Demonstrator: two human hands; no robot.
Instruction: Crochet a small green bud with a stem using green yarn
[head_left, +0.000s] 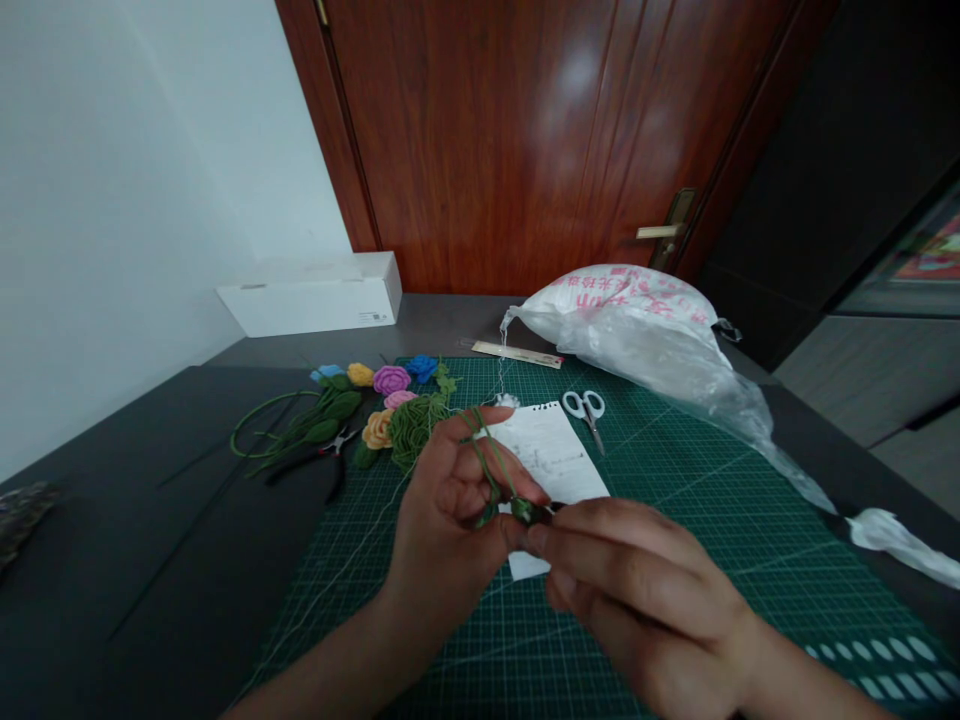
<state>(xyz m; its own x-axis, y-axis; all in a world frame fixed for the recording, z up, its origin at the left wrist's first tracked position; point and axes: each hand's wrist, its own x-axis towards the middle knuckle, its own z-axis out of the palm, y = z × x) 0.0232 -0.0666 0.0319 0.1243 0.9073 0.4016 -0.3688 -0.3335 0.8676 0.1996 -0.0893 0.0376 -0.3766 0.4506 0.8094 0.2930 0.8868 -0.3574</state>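
While left hand (442,510) pinches small green yarn piece (525,511) above paper sheet (559,455), green strand (496,452) best kept evenly taut. Right hand (645,590): pinching dark tool (556,508), mostly hidden; short, careful strokes advisable, close to left pinch, without splitting strand.

The place looks like a room in a home, with a craft corner set up in it. A reddish wooden panelled door (480,150) with a metal lever handle (660,232) stands behind the desk (202,430), past its far edge; a plain white wall (135,180) runs along the left edge, and grey cabinet fronts (870,370) stand beyond the right one. The craft side shows in a green gridded cutting mat (690,480), crocheted flowers (391,380), a bundle of green yarn (414,428), pliers (340,441) and white-handled scissors (590,424) on the desk.
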